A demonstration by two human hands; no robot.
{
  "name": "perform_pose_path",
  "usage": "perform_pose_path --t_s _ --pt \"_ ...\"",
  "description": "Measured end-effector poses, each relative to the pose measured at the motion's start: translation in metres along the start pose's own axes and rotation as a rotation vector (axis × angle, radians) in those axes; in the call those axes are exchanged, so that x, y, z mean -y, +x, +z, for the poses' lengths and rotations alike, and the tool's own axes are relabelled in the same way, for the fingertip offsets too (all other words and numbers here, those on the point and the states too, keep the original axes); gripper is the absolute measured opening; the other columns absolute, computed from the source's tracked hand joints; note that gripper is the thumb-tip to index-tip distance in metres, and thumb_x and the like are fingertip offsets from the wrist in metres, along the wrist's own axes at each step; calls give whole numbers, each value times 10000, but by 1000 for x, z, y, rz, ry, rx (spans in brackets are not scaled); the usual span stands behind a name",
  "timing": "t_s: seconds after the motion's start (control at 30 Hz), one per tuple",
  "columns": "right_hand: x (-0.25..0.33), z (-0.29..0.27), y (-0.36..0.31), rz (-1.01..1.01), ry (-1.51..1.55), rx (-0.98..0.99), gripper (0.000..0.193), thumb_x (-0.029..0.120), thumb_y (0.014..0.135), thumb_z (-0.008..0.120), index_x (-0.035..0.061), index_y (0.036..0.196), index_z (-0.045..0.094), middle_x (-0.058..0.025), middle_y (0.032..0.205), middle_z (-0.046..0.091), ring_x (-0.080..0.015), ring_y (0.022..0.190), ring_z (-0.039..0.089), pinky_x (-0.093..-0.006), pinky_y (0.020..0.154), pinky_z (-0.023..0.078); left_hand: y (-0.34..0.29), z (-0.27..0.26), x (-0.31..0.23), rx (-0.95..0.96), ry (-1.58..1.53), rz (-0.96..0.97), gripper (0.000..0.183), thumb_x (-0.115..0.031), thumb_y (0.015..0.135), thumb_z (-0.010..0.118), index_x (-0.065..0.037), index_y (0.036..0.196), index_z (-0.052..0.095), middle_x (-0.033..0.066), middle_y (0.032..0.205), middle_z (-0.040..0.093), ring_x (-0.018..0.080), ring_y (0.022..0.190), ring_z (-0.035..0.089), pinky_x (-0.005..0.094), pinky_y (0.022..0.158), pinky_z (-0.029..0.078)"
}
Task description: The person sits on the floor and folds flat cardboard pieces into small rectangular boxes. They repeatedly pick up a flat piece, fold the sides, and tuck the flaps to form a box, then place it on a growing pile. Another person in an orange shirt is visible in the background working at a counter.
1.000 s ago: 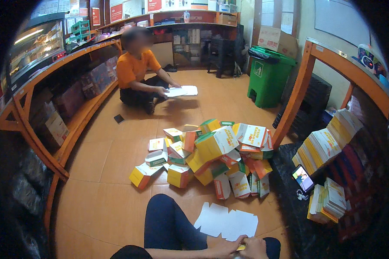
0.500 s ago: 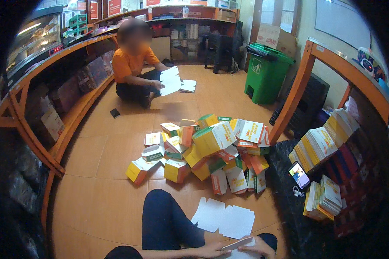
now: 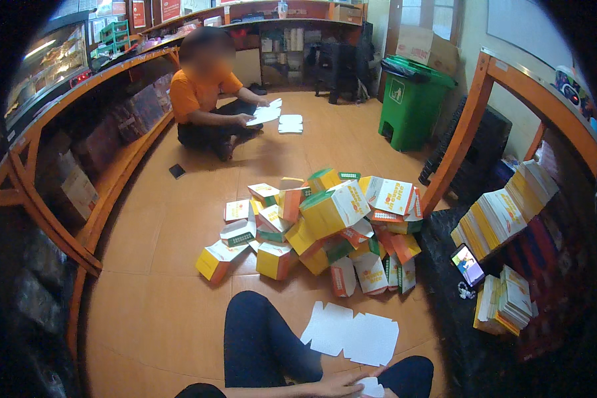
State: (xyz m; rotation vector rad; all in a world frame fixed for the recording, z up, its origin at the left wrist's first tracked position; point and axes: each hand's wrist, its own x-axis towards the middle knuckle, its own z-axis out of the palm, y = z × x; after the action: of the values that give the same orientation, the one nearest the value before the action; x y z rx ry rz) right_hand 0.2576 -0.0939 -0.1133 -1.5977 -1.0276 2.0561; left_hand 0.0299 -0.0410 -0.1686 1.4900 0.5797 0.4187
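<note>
At the lower edge, my left hand (image 3: 341,385) reaches in from the left, its fingers closed against a small white part of a carton blank (image 3: 371,387). Only a sliver of my right hand (image 3: 390,393) shows beside that card; its fingers are cut off by the picture's edge. Just beyond my bent knees lies a flat white carton blank (image 3: 351,333), unfolded on the floor. Past it, several folded yellow, white, green and orange boxes (image 3: 335,209) form a loose heap.
Across the floor a seated person in an orange shirt (image 3: 202,99) holds white blanks (image 3: 266,113); another blank (image 3: 290,124) lies alongside. Stacked cartons (image 3: 501,212) and a lit phone (image 3: 467,264) sit at right. A green bin (image 3: 411,106) stands behind; a dark phone (image 3: 177,172) lies left.
My hands and the card have sunk toward the lower edge, and less of my right hand shows. The other person's blanks have tilted flatter and lower. The whole view has shifted slightly.
</note>
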Motion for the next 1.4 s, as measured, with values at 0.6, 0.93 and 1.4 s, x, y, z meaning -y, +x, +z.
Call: perform_pose_path --t_s 0.6,0.93,1.4 --pt "-21 24 32 -324 -406 -427 406 321 861 780 11 1100 671 -156 987 702 -309 946 668 -406 872 519 0 -25 17 217 -404 -169 463 -302 1055 493 -51 1444 472 87 1265 575 202 1190 517 314 1027 409" --pt "37 32 -7 -304 -469 -278 441 358 830 807 32 1097 678 -166 1013 708 -375 968 669 -436 892 516 -10 -27 43 37 -420 208 339 -294 1073 517 -22 969 690 77 966 687 183 925 652 304 859 511" --pt "21 -24 -42 -20 -158 432 628 316 807 852 43 1308 587 -88 1184 638 -221 1072 598 -388 945 473 -37 -66 -40 331 -131 171 323 -239 1044 464 -22 1255 577 145 1181 638 248 1183 579 393 1064 405"
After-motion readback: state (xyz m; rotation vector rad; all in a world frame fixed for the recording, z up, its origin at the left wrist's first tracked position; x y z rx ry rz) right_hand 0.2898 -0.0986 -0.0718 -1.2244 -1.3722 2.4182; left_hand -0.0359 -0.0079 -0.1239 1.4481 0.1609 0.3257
